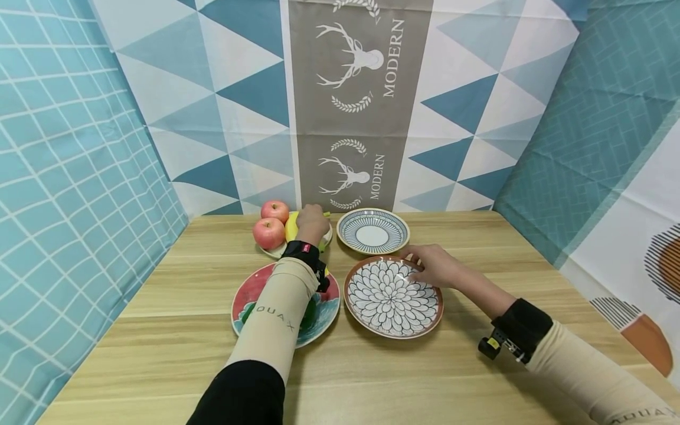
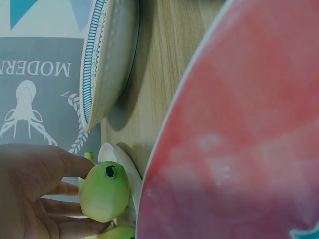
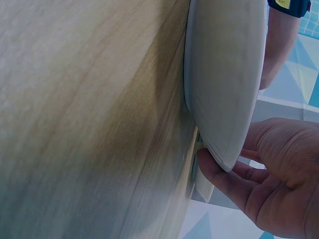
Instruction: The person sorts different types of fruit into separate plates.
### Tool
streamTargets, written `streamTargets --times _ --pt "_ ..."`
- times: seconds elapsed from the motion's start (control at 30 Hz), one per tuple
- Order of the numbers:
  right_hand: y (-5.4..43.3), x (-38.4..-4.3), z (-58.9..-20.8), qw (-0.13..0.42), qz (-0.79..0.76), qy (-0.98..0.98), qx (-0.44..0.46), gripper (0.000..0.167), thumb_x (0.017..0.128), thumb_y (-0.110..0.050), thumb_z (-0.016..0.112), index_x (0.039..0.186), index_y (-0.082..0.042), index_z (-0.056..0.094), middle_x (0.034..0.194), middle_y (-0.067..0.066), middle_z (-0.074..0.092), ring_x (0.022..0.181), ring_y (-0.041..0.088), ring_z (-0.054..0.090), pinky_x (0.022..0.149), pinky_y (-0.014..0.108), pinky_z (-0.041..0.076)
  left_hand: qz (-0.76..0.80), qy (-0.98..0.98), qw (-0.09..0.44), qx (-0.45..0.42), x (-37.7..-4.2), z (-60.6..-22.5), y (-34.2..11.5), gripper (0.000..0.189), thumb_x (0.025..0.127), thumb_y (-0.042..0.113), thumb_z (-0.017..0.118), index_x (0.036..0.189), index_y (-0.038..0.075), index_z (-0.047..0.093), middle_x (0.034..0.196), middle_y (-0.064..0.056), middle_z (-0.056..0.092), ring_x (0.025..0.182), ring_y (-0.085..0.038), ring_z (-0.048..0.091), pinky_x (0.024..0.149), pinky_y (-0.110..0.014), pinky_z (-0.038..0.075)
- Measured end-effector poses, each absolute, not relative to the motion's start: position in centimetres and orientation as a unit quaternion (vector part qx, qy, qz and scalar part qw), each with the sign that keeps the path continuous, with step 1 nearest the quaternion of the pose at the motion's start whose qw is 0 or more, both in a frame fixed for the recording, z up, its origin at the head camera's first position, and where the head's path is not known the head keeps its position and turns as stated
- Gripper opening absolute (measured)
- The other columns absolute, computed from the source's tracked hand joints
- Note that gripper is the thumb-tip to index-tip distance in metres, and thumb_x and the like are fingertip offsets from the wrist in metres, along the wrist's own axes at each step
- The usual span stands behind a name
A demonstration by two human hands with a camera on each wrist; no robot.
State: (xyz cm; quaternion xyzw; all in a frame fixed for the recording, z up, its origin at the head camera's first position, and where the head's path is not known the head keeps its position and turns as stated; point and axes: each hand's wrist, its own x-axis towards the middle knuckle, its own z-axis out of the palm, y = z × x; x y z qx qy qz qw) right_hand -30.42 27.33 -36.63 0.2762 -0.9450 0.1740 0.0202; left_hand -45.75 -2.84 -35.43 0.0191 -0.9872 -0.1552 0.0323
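Observation:
At the back, my left hand [image 1: 313,223] grips a banana [image 2: 104,193] over a small white plate [image 1: 277,252]. Its greenish, dark-tipped end faces the left wrist camera, and a second banana end [image 2: 122,233] shows just below. Two red apples [image 1: 269,233] lie on that plate to the left of the hand. My right hand [image 1: 437,267] pinches the back right rim of a brown-rimmed plate with a petal pattern [image 1: 392,298]. In the right wrist view, the digits lie on both sides of this plate's pale edge [image 3: 227,89].
A blue-lined dish [image 1: 373,231] stands behind the petal plate. The red and blue plate [image 1: 324,321] lies under my left forearm, which covers part of it. A patterned cloth [image 1: 350,118] hangs along the back of the wooden table [image 1: 159,354].

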Motion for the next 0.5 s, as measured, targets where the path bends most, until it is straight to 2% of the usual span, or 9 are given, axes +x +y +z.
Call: streamTargets --times 0.17,0.4,0.5 --pt "27.3 -30.5 -36.6 0.014 0.170 -0.948 0.270 0.046 0.086 -0.004 0.086 0.129 -0.008 0.068 0.103 0.009 0.073 0.085 0.018 0.066 0.072 0.036 0.055 -0.156 -0.987 0.038 0.009 -45.6 -35.4 -3.0 0.042 0.101 0.032 0.069 0.130 0.002 0.069 0.130 -0.019 0.069 0.120 -0.036 0.066 0.095 -0.047 0.056" --pt "27.4 -30.4 -36.7 0.015 0.171 -0.947 0.272 0.047 0.086 -0.004 0.087 0.128 -0.008 0.068 0.102 0.009 0.073 0.084 0.018 0.067 0.073 0.036 0.056 -0.140 -0.988 0.066 -0.012 -45.7 -34.3 -2.7 0.038 0.093 0.018 0.070 0.127 0.002 0.071 0.129 -0.018 0.069 0.117 -0.037 0.068 0.093 -0.048 0.058" --pt "27.3 -30.5 -36.6 0.012 0.169 -0.949 0.268 0.047 0.086 -0.004 0.087 0.129 -0.009 0.068 0.100 0.008 0.073 0.084 0.018 0.066 0.072 0.036 0.055 -0.142 -0.987 0.078 -0.020 -45.2 -33.1 -2.5 0.038 0.090 0.019 0.074 0.124 0.001 0.071 0.127 -0.019 0.069 0.116 -0.038 0.068 0.092 -0.049 0.058"
